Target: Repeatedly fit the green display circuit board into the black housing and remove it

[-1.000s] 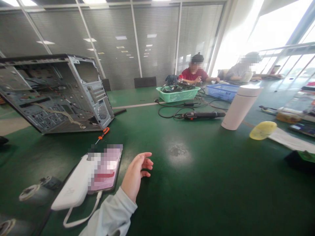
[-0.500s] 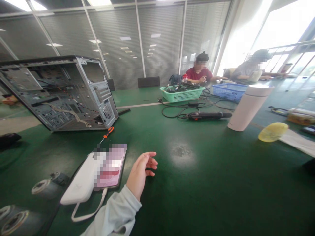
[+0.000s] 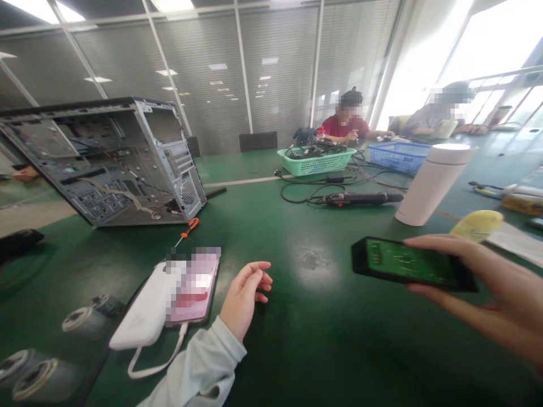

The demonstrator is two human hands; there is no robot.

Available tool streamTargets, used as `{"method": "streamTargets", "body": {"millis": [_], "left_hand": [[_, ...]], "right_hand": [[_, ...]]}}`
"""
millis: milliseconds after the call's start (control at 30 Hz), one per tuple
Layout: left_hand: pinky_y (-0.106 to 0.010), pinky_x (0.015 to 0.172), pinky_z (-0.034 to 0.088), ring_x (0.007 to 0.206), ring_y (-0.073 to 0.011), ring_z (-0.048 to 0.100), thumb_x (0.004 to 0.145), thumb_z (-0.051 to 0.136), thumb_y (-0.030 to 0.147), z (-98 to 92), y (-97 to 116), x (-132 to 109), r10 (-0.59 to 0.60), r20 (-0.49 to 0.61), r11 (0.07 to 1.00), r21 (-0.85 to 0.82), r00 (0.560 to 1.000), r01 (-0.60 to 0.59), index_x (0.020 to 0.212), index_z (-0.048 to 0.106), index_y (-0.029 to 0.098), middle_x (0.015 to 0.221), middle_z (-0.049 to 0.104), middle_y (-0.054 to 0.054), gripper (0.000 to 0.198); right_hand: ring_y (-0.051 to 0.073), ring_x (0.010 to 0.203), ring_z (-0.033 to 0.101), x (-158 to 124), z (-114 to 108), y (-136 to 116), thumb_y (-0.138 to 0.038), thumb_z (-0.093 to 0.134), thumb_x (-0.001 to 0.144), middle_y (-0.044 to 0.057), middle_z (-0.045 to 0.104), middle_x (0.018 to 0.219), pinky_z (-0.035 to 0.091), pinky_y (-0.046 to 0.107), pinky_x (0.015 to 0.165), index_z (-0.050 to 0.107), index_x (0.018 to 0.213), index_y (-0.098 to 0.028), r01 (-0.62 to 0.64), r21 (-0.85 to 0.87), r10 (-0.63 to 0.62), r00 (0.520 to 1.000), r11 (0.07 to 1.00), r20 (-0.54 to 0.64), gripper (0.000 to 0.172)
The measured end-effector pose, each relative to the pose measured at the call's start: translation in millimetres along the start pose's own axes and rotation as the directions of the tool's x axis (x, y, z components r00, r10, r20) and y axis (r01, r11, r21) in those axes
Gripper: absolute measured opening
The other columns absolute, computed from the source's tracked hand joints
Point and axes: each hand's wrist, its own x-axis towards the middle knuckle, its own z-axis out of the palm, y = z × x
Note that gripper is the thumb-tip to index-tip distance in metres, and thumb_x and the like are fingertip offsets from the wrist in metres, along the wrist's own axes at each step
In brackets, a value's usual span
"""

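Note:
A black rectangular case with a green circuit board [image 3: 409, 261] showing in its open face is pinched in my right hand [image 3: 496, 294], thumb on one long edge and fingers on the other. It is held above the green table at the right. My left hand [image 3: 246, 299] rests near the middle with loosely curled fingers, some apart, and nothing in them. Just left of that hand lies a phone [image 3: 199, 297] with a lit screen. A white power bank [image 3: 142, 314] overlaps it, joined by a short white cable [image 3: 156, 373].
An open computer case [image 3: 127, 169] stands at the left, an orange-handled screwdriver [image 3: 190, 227] beside it. Several metal cylinders [image 3: 87, 322] lie lower left. Farther off are a black electric screwdriver [image 3: 360, 199], pink bottle [image 3: 435, 186], green basket [image 3: 316, 164], blue basket [image 3: 396, 155] and two people.
My right hand has come into view from the right, holding the black case with the circuit board. My left hand has stayed almost still, its thumb drawn slightly nearer the fingers.

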Motion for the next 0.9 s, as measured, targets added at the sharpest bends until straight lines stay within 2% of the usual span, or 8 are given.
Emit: {"method": "streamTargets", "body": {"millis": [67,167,333,500,600,733,800,900], "left_hand": [[-0.020,0.047,0.041,0.061,-0.0129,0.054,0.063,0.062,0.039,-1.0,-0.1,0.2,-0.001,-0.011,1.000,-0.021,1.000,0.000,0.085,0.064,0.015,0.066,0.059,-0.001,0.032],[-0.021,0.049,0.042,0.064,-0.0143,0.057,0.065,0.062,0.038,-1.8,1.8,-1.1,0.001,-0.019,0.997,-0.071,1.000,-0.002,0.084,0.066,0.015,0.069,0.061,-0.002,0.030],[-0.024,0.060,0.045,0.068,-0.0153,0.058,0.068,0.057,0.036,-2.0,4.5,-2.5,0.055,-0.026,0.997,-0.044,0.998,-0.056,0.076,0.068,0.016,0.072,0.064,-0.001,0.025],[-0.024,0.055,0.044,0.063,-0.0156,0.055,0.066,0.055,0.037,-1.6,-3.0,2.3,0.070,-0.005,0.997,0.030,0.998,-0.070,0.065,0.064,0.016,0.063,0.060,-0.001,0.022],[-0.023,0.046,0.038,0.052,-0.0132,0.049,0.066,0.055,0.042,-1.3,-4.9,3.7,0.026,0.017,0.998,0.053,1.000,-0.027,0.059,0.059,0.016,0.053,0.053,0.001,0.027],[-0.022,0.041,0.030,0.040,-0.0095,0.039,0.065,0.055,0.050,-1.3,-2.8,3.8,0.012,0.020,0.996,0.084,1.000,-0.013,0.051,0.049,0.018,0.043,0.044,0.004,0.035],[-0.022,0.041,0.030,0.041,-0.0095,0.038,0.066,0.053,0.052,-1.7,-2.0,3.6,0.028,0.038,0.992,0.121,0.999,-0.033,0.049,0.049,0.018,0.043,0.044,0.003,0.038],[-0.023,0.043,0.030,0.042,-0.0099,0.039,0.069,0.049,0.053,-2.8,-1.5,3.0,0.072,0.055,0.985,0.153,0.996,-0.080,0.044,0.049,0.018,0.043,0.043,0.003,0.043]], "right_hand": [[0.015,0.098,0.053,23.0,17.6,-33.5,-0.045,0.041,0.095,0.006,0.052,0.111,0.050,0.025,0.076,0.042,0.121,-0.024,0.160,0.076,-0.165,0.985,0.984,0.058,0.033],[0.015,0.107,0.048,42.9,47.2,-76.9,-0.027,0.048,0.092,0.004,0.048,0.118,0.047,0.027,0.087,0.039,0.123,-0.024,0.187,0.266,-0.230,0.963,0.946,0.142,0.033],[0.016,0.101,0.048,34.3,91.6,-104.0,-0.016,0.058,0.081,0.004,0.049,0.112,0.045,0.029,0.086,0.047,0.116,-0.022,-0.012,0.514,-0.115,0.970,0.858,0.215,0.038],[0.015,0.088,0.052,25.7,106.9,-99.7,-0.036,0.056,0.083,0.005,0.054,0.098,0.045,0.027,0.078,0.053,0.108,-0.018,-0.312,0.671,0.103,0.938,0.673,0.332,0.031],[0.012,0.070,0.052,29.3,107.8,-97.6,-0.056,0.058,0.076,0.004,0.054,0.081,0.044,0.022,0.061,0.052,0.093,-0.013,-0.609,0.730,0.166,0.791,0.309,0.589,0.047],[0.009,0.054,0.048,36.5,101.9,-99.6,-0.056,0.053,0.081,0.002,0.049,0.071,0.041,0.017,0.046,0.047,0.093,-0.012,-0.858,0.441,0.093,0.433,-0.264,0.897,0.045],[0.009,0.050,0.049,40.1,97.5,-101.1,-0.046,0.034,0.093,0.004,0.052,0.073,0.042,0.018,0.045,0.047,0.097,-0.011,-0.872,0.250,-0.034,0.290,-0.420,0.956,0.037],[0.009,0.047,0.050,44.1,93.2,-101.5,-0.040,0.011,0.099,0.006,0.055,0.077,0.041,0.018,0.044,0.047,0.102,-0.010,-0.853,0.109,-0.188,0.234,-0.510,0.954,0.046]]}}
